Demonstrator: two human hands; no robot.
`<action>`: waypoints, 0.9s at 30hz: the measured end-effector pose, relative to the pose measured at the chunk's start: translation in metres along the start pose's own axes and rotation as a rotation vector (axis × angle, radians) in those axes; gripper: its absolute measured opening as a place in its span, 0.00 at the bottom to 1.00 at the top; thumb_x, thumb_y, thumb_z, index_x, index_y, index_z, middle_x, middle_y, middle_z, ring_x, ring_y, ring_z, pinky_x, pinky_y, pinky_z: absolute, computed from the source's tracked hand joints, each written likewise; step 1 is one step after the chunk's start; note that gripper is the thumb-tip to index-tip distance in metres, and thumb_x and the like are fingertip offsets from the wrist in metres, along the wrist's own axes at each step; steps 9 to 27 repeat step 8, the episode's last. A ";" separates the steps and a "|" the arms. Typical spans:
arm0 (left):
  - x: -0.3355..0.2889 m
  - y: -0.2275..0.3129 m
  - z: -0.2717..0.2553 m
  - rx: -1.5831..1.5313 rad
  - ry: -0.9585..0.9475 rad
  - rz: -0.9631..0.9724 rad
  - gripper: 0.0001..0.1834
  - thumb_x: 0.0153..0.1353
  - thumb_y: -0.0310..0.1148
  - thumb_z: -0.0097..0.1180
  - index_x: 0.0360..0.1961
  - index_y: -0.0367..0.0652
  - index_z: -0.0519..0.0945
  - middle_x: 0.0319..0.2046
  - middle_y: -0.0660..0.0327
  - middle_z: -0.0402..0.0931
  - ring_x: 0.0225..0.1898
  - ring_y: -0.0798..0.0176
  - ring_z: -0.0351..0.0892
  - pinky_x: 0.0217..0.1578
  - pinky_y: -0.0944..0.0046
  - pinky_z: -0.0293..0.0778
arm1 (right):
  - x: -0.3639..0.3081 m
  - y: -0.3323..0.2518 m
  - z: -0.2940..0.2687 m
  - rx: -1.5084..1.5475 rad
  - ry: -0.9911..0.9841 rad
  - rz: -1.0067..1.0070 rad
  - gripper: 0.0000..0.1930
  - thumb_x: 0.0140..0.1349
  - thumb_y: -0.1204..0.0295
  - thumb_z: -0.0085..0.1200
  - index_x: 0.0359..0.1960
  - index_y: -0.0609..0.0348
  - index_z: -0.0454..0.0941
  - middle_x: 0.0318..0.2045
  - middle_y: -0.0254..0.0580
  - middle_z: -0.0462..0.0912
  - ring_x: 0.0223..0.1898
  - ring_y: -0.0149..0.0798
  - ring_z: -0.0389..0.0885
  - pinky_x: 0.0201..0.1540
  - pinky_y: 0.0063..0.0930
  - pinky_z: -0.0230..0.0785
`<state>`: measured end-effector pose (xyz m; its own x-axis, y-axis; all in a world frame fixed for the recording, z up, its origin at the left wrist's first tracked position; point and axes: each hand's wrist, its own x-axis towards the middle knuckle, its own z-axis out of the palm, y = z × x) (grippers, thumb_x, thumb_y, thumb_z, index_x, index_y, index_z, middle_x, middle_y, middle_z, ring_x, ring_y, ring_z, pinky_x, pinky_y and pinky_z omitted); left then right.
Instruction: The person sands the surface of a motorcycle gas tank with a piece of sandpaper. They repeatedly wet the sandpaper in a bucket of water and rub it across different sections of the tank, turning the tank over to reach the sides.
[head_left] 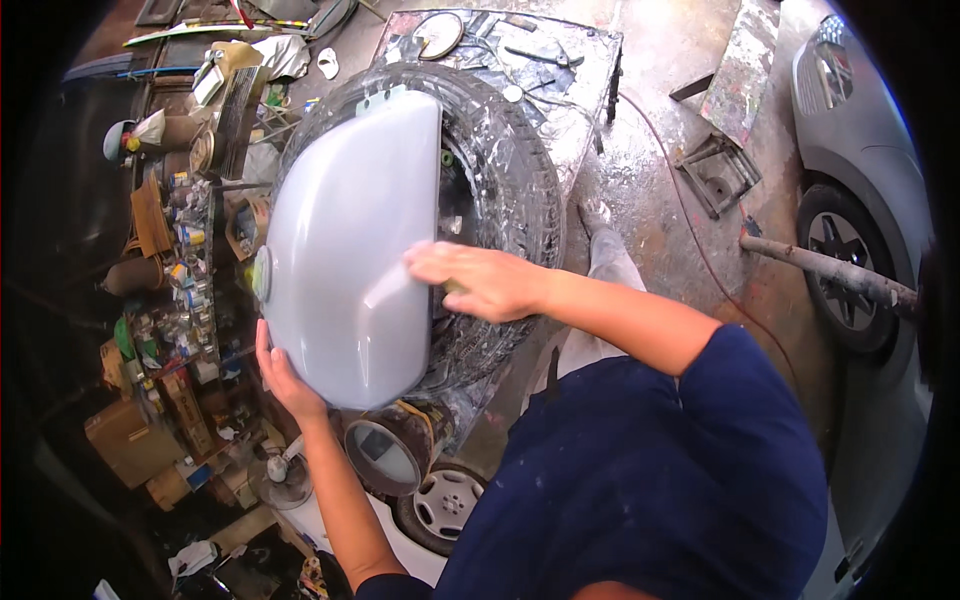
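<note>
A glossy pale-grey motorcycle fuel tank [340, 220] lies over a worn, paint-spattered tyre [520, 180]. Its round cap area [262, 275] is on the left side, and a small tabbed bracket [382, 98] shows at its far end. My left hand [290, 383] rests against the tank's near left edge, fingers stretched out along its side. Over the tank's right edge is my right hand [480, 280], slightly blurred, its fingers bent together and their tips at the grey surface. A bit of something yellowish-green shows beneath these fingers, too small to name.
Behind the tyre stands a paint-stained table [570, 90]. Cluttered shelves [200, 280] with cans and boxes line the left. A metal bucket [385, 455] is close by the tank's near end. On the right are a grey car [870, 160], a hose [690, 220] and a thick pole [830, 265].
</note>
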<state>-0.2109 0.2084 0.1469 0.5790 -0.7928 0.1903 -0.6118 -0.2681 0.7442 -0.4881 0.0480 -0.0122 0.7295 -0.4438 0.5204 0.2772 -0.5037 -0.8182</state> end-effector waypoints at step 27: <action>-0.015 0.042 -0.003 0.838 -0.014 0.708 0.26 0.74 0.42 0.45 0.67 0.38 0.69 0.69 0.49 0.63 0.72 0.38 0.56 0.71 0.40 0.48 | -0.034 -0.025 -0.002 0.456 0.408 0.420 0.29 0.72 0.68 0.45 0.72 0.63 0.55 0.75 0.53 0.53 0.78 0.53 0.43 0.77 0.41 0.39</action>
